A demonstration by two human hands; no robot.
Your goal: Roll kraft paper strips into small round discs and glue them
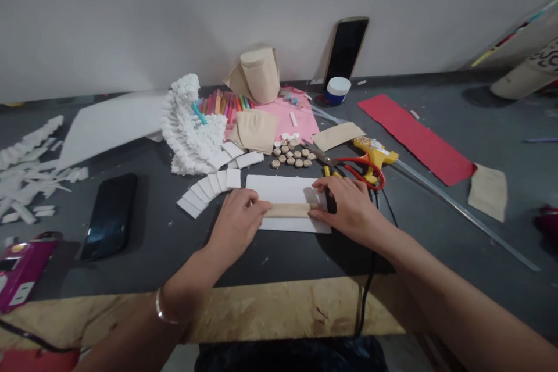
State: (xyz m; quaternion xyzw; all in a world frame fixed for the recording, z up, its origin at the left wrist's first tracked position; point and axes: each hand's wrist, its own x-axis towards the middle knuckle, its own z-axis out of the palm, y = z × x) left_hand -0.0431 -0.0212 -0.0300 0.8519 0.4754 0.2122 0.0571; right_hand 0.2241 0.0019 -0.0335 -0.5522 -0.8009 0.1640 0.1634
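A narrow tan strip (288, 210) lies across a white rectangular board (283, 189) on the dark table. My left hand (238, 225) pinches the strip's left end with curled fingers. My right hand (349, 204) presses the strip's right end with its fingers held together, and its palm rests on the board's right edge. A small dark object peeks out under the right hand.
Red-handled scissors (360, 167) and a yellow glue gun (375, 154) lie just beyond my right hand. Small wooden discs (293, 154), white foam tiles (209, 186), a white foam piece (188, 128), a black phone (110, 215), red paper (418, 138), a metal ruler (462, 212).
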